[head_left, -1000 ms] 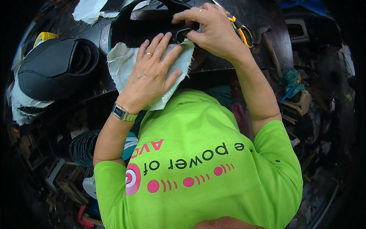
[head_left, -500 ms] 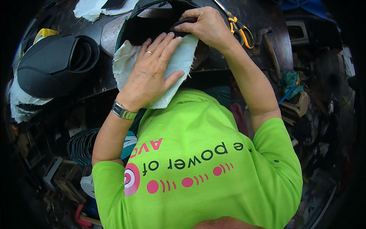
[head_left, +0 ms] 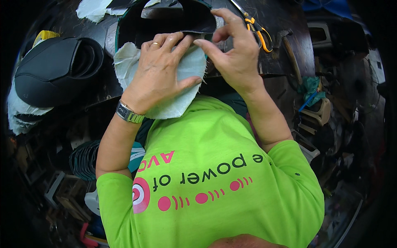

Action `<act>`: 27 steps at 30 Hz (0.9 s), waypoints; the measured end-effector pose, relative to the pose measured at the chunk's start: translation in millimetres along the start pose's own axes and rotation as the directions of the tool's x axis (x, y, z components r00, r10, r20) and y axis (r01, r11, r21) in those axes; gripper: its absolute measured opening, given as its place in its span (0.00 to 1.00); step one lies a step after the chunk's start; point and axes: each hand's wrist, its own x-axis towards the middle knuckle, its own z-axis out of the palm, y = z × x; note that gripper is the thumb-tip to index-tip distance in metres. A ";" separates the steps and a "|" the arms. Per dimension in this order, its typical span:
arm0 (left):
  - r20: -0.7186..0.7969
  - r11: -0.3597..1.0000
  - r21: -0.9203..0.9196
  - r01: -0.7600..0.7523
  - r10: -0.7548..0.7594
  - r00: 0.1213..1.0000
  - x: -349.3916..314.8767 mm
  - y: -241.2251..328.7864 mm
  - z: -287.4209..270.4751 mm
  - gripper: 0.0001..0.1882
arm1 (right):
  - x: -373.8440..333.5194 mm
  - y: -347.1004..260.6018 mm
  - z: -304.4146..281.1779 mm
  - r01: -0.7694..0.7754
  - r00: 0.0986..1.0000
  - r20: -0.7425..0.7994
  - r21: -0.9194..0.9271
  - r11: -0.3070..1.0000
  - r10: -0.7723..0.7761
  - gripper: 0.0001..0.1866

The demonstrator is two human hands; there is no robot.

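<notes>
My left hand lies on a piece of white frayed cloth, its thumb stretched out and its fingers pressing along the near edge of a black piece with a dark green edge. The cloth hangs over the table's near edge. To the right, my right hand has thumb and forefinger spread apart at the black piece's right end. The thumb tip is beside the cloth's upper right corner; I see nothing held in this hand.
Yellow-handled scissors and a hammer lie on the dark table at right. Left stand rolled black shoe-upper-like pieces on white cloth, with a yellow object behind. Stacked green-edged pieces sit below the table at left.
My right hand has let go of the black piece's edge and spread its fingers. My left hand has shifted slightly left with the cloth, its fingers more bent.
</notes>
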 end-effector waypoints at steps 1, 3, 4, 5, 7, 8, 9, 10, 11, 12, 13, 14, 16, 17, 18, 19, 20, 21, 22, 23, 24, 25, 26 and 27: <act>0.002 1.000 -0.005 0.008 -0.008 1.000 1.1 -0.3 -0.6 0.50 | -4.4 -0.8 6.3 -0.023 1.000 0.009 0.020 1.000 0.023 0.35; -0.004 0.999 -0.035 0.012 -0.012 1.000 4.0 -2.3 -1.3 0.51 | -10.7 0.7 16.6 -0.037 0.999 0.016 0.015 0.999 0.036 0.34; -0.025 0.999 -0.038 0.006 -0.007 1.000 4.9 -3.1 -1.2 0.51 | -11.9 2.4 22.0 -0.041 0.999 -0.004 0.007 0.999 0.041 0.33; -0.009 0.999 -0.047 0.020 -0.020 1.000 5.6 -3.7 -0.8 0.51 | -12.5 4.5 26.1 -0.045 0.999 -0.025 -0.001 0.999 0.044 0.32; -0.002 0.999 -0.040 0.036 -0.036 0.999 6.1 -4.7 0.5 0.52 | -13.4 8.3 29.2 -0.071 0.997 -0.036 0.021 0.997 0.071 0.31; -0.017 0.999 -0.039 0.038 -0.039 0.999 5.8 -5.0 1.4 0.52 | -13.8 9.6 29.5 -0.092 0.995 -0.024 0.050 0.994 0.094 0.31; -0.015 0.999 -0.027 0.043 -0.043 0.999 5.3 -5.3 2.2 0.51 | -14.2 10.2 29.3 -0.103 0.994 -0.037 0.070 0.992 0.106 0.31; -0.003 0.998 -0.005 0.056 -0.056 0.998 4.6 -5.5 3.2 0.51 | -14.6 10.8 28.7 -0.163 0.987 0.014 0.082 0.983 0.163 0.32; -0.004 0.999 -0.020 0.051 -0.051 0.999 3.5 -5.4 4.1 0.51 | -15.1 11.0 27.9 -0.212 0.977 0.039 0.083 0.974 0.209 0.32; -0.001 0.998 -0.019 0.051 -0.051 0.999 2.6 -5.7 4.8 0.51 | -15.3 11.6 27.2 -0.283 0.958 0.067 0.066 0.957 0.279 0.32; -0.009 0.999 -0.006 0.042 -0.042 0.999 1.6 -6.3 5.4 0.51 | -15.5 12.3 26.3 -0.280 0.959 0.069 0.071 0.957 0.275 0.33; -0.008 0.999 -0.020 0.037 -0.037 0.999 0.7 -7.0 5.8 0.50 | -15.5 13.6 25.6 -0.305 0.951 0.079 0.061 0.950 0.300 0.34; -0.038 1.000 -0.012 -0.001 0.000 0.999 -1.6 -8.9 6.3 0.49 | -15.4 18.0 23.7 -0.279 0.959 0.049 0.025 0.960 0.277 0.35; -0.036 0.999 -0.035 -0.001 0.000 0.999 -3.2 -9.9 6.5 0.48 | -14.7 22.3 21.8 -0.224 0.974 0.012 -0.002 0.975 0.224 0.36; -0.042 0.999 -0.050 -0.010 0.008 0.999 -4.9 -10.6 6.8 0.47 | -14.4 26.9 20.0 -0.174 0.985 -0.021 -0.033 0.984 0.174 0.37; -0.030 0.998 -0.060 -0.001 0.000 1.000 -6.4 -11.0 7.5 0.45 | -14.6 31.6 19.0 -0.097 0.994 -0.049 0.019 0.995 0.098 0.34; -0.055 0.998 -0.039 -0.045 0.042 0.998 -7.8 -11.3 8.2 0.44 | -14.2 37.4 17.8 -0.031 0.999 -0.018 0.027 0.999 0.032 0.32; -0.063 0.998 -0.010 -0.067 0.066 0.996 -9.4 -11.3 8.9 0.42 | -13.7 43.0 18.1 0.035 0.999 0.013 0.038 0.999 -0.035 0.30; -0.065 0.995 0.029 -0.092 0.094 0.993 -10.9 -11.3 9.5 0.41 | -13.2 48.7 18.2 0.103 0.994 0.041 0.052 0.993 -0.105 0.28; -0.055 0.996 0.015 -0.082 0.083 0.995 -11.5 -12.1 9.5 0.40 | -14.6 52.6 18.5 0.027 0.995 0.092 0.140 0.990 -0.040 0.23; -0.037 0.997 0.010 -0.075 0.075 0.996 -12.3 -12.3 9.5 0.39 | -14.2 57.6 18.5 -0.012 0.991 0.131 0.206 0.979 -0.016 0.22; -0.028 0.998 0.011 -0.068 0.069 0.997 -12.8 -12.5 9.4 0.39 | -13.1 63.1 17.1 -0.045 0.981 0.192 0.265 0.963 -0.007 0.21; -0.024 0.998 -0.002 -0.067 0.067 0.997 -12.8 -12.9 8.9 0.39 | -12.3 67.5 16.2 -0.082 0.967 0.253 0.319 0.944 -0.002 0.20; -0.029 0.998 -0.009 -0.067 0.067 0.997 -12.7 -12.7 8.6 0.39 | -12.1 71.1 15.0 -0.114 0.956 0.293 0.338 0.934 0.011 0.17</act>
